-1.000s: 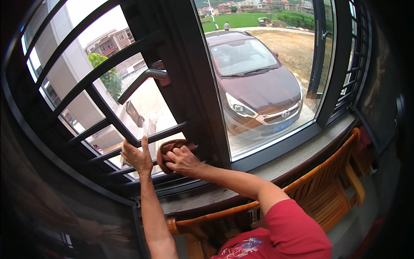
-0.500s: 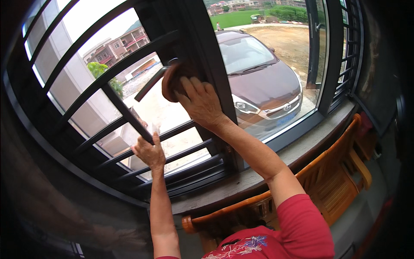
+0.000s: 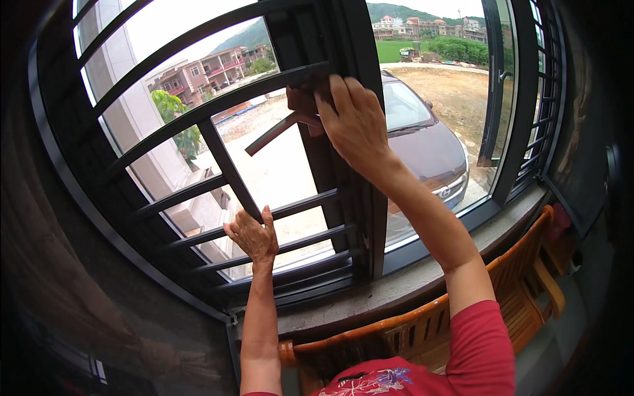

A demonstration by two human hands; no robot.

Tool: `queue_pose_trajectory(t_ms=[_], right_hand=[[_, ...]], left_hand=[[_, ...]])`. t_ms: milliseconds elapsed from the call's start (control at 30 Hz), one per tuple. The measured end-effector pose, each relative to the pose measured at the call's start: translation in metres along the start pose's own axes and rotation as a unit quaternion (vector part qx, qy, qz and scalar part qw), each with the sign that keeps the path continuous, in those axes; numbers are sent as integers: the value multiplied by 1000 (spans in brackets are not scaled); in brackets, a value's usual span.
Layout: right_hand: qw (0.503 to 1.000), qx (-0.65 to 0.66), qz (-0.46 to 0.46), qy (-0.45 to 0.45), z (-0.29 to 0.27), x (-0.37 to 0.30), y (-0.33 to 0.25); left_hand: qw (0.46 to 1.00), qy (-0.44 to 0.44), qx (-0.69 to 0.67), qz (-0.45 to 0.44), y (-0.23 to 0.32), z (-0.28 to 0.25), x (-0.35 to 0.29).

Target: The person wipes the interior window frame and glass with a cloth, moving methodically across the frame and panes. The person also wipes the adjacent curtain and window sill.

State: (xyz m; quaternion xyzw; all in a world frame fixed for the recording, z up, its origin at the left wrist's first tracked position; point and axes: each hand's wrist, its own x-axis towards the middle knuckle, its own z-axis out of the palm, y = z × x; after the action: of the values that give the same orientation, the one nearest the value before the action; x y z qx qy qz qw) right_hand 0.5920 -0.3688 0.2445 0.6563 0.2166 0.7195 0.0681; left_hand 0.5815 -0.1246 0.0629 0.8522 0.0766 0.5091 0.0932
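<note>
My left hand [image 3: 253, 234] is closed round the lower end of a slanting dark bar [image 3: 228, 165] of the window grille, its thumb pointing up. Higher and to the right, my right hand [image 3: 353, 122] presses a brown cloth [image 3: 300, 99] against the end of a long curved grille bar [image 3: 264, 82], beside the dark window frame. Most of the cloth is hidden under the fingers. Just below it, a dark window handle [image 3: 271, 134] juts out to the left.
Several more grille bars cross the opening on the left. Below the window runs a grey sill [image 3: 409, 280], with a wooden bench [image 3: 396, 330] along it. An open window sash [image 3: 495, 86] stands at the right. Outside are a dark car [image 3: 429, 155] and brick houses [image 3: 221, 69].
My right hand has moved up and right with the cloth, from the grille's edge to the curved bar's end. My left hand keeps its grip on the bar. The whole view has shifted.
</note>
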Motion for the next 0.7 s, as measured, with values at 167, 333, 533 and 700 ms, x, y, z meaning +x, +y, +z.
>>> queue_pose_trajectory(t_ms=[167, 333, 533, 700], right_hand=[[993, -80, -53, -62, 22, -30, -11], [970, 67, 29, -233, -9, -85, -58], [971, 152, 13, -186, -9, -86, -54], [980, 81, -45, -174, 13, -94, -51]], left_hand=[[1000, -11, -10, -4, 9, 2, 1], [1000, -14, 0, -6, 1, 0, 0], [1000, -20, 8, -3, 3, 1, -1], [999, -49, -2, -17, 9, -3, 2]])
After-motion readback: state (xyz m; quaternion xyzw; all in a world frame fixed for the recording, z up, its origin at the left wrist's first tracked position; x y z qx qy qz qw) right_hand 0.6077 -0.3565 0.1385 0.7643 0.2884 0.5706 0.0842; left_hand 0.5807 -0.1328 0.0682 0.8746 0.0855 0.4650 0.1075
